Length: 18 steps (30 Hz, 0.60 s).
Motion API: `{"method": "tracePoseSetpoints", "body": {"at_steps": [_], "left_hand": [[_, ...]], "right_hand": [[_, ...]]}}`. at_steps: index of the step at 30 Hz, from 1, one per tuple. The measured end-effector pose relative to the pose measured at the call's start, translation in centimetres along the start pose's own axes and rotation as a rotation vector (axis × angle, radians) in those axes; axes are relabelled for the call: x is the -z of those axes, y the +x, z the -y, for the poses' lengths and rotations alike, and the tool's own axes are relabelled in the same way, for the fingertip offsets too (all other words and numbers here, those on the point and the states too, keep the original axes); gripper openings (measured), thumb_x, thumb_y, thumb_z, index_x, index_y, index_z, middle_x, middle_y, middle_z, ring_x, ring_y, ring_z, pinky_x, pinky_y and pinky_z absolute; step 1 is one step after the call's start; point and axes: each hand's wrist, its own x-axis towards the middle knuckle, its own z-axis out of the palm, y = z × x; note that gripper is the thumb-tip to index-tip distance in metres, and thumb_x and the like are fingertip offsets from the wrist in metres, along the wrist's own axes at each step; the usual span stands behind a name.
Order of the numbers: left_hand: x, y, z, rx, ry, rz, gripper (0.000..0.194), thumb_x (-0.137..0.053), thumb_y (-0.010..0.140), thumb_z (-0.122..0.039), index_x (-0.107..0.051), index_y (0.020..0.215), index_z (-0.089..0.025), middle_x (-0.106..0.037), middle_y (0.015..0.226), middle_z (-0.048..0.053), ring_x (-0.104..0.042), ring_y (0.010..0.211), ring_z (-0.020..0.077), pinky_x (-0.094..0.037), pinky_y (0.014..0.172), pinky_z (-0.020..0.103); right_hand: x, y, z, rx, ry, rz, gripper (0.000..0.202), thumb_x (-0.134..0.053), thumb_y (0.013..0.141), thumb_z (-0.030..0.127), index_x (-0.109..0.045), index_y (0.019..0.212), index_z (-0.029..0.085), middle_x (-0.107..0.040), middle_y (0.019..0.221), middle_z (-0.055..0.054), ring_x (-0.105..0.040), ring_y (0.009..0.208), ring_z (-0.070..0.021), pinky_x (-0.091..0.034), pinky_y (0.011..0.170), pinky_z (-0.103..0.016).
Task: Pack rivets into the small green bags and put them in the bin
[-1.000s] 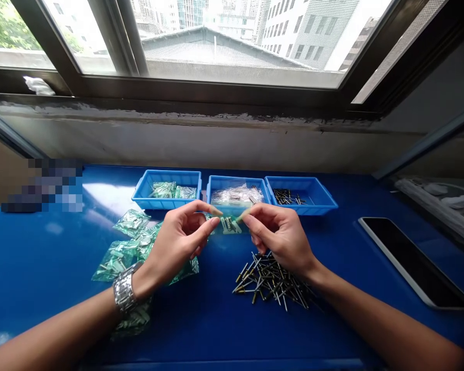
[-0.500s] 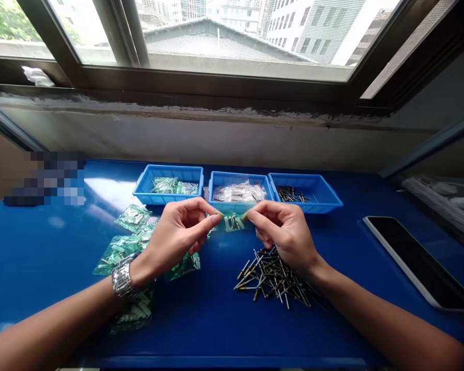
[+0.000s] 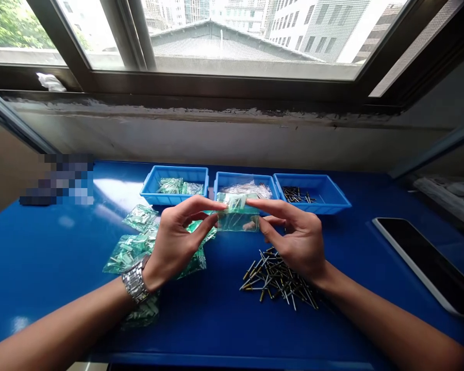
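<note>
A small green plastic bag [image 3: 237, 219] is stretched between my two hands above the table, with small pale parts in its upper portion. My left hand [image 3: 185, 226], with a metal watch at the wrist, grips the bag's left edge between thumb and index finger. On the right edge, my right hand [image 3: 294, 232] pinches it the same way. Several green bags of small parts [image 3: 127, 252] lie beside and beneath my left forearm. Under my right hand is a loose pile of pop rivets [image 3: 274, 281], partly covered by it.
Three blue bins stand in a row at the back: the left bin [image 3: 147, 193] holds green bags, the middle bin [image 3: 215, 183] clear bags, the right bin [image 3: 332, 198] loose rivets. A phone [image 3: 421, 263] lies on the blue table [image 3: 209, 319] at right.
The bag has been turned so its filled part is up and its flat green face shows below. My fingers have spread from a tight pinch at its top corners. The view has shifted slightly.
</note>
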Motion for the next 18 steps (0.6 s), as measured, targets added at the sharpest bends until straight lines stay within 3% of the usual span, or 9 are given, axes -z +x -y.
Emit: {"method": "tracePoseSetpoints", "body": {"at_steps": [4, 11, 15, 18], "left_hand": [[0.02, -0.07, 0.12, -0.006, 0.001, 0.008, 0.023, -0.071, 0.092, -0.008, -0.074, 0.110, -0.022, -0.077, 0.105, 0.000, -0.076, 0.096, 0.0141, -0.068, 0.085, 0.026], [0.02, -0.06, -0.09, 0.006, 0.040, 0.006, 0.014, -0.069, 0.094, -0.013, -0.074, 0.105, -0.021, -0.076, 0.101, 0.002, -0.075, 0.096, 0.0135, -0.065, 0.083, 0.023], [-0.03, 0.28, -0.47, 0.174, -0.029, 0.070, 0.009, -0.071, 0.094, -0.024, -0.071, 0.091, -0.016, -0.073, 0.076, 0.001, -0.070, 0.064, 0.0111, -0.059, 0.056, 0.019], [0.04, 0.60, -0.68, 0.357, -0.116, 0.136, 0.020, -0.072, 0.093, -0.032, -0.068, 0.084, -0.015, -0.064, 0.057, -0.002, -0.058, 0.046, 0.0091, -0.049, 0.042, 0.017]], "right_hand": [[-0.01, -0.13, -0.15, -0.001, -0.021, -0.001, 0.036, -0.070, 0.092, 0.012, -0.073, 0.124, 0.029, -0.076, 0.118, -0.001, -0.076, 0.076, -0.0133, -0.064, 0.054, -0.023], [0.14, -0.01, -0.08, -0.004, -0.031, 0.000, 0.029, -0.072, 0.092, 0.015, -0.076, 0.119, 0.025, -0.078, 0.113, -0.002, -0.077, 0.076, -0.0137, -0.063, 0.054, -0.023], [-0.02, 0.21, 0.03, -0.070, 0.014, 0.032, 0.007, -0.072, 0.094, 0.022, -0.078, 0.095, 0.019, -0.078, 0.079, -0.001, -0.075, 0.063, -0.0136, -0.060, 0.052, -0.023], [-0.23, 0.22, 0.21, -0.197, 0.056, 0.064, 0.019, -0.068, 0.097, 0.029, -0.071, 0.083, 0.018, -0.068, 0.060, 0.002, -0.065, 0.048, -0.0106, -0.055, 0.047, -0.023]]}}
